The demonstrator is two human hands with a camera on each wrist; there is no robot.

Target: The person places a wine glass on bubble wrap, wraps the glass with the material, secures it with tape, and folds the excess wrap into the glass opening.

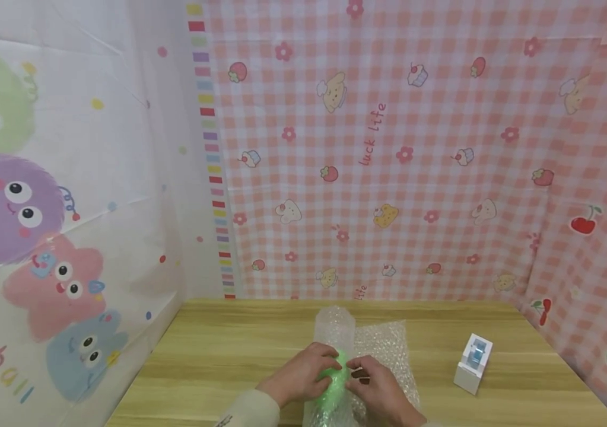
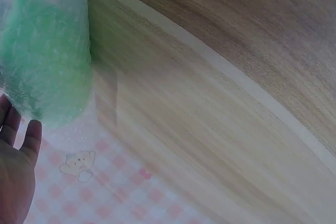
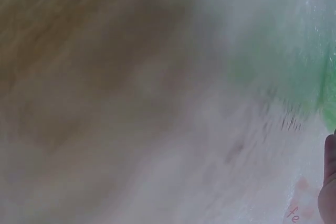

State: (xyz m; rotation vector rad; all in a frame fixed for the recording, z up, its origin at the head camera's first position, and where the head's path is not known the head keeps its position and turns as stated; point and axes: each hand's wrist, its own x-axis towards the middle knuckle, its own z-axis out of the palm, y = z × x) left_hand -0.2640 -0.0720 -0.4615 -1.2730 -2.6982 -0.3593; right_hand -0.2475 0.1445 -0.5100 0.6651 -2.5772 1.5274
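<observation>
Pink gingham cloth (image 1: pixel 303 118) backs a wooden table (image 1: pixel 218 356). Centrally, a green object (image 1: pixel 335 391) lies in bubble wrap (image 1: pixel 335 323), presumably light, soft and slippery, best cupped by its sides. Left hand (image 1: pixel 305 370) and right hand (image 1: pixel 380 388) touch the wrap; grip cannot be told. Table extends leftward; a white dispenser (image 1: pixel 473 365) limits the right.

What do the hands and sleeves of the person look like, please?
The left hand and right hand are bare, without gloves. The left sleeve is off-white, with a small dark marking at the picture's bottom edge. Of the right sleeve, only a pale sliver shows, too little to describe.
</observation>
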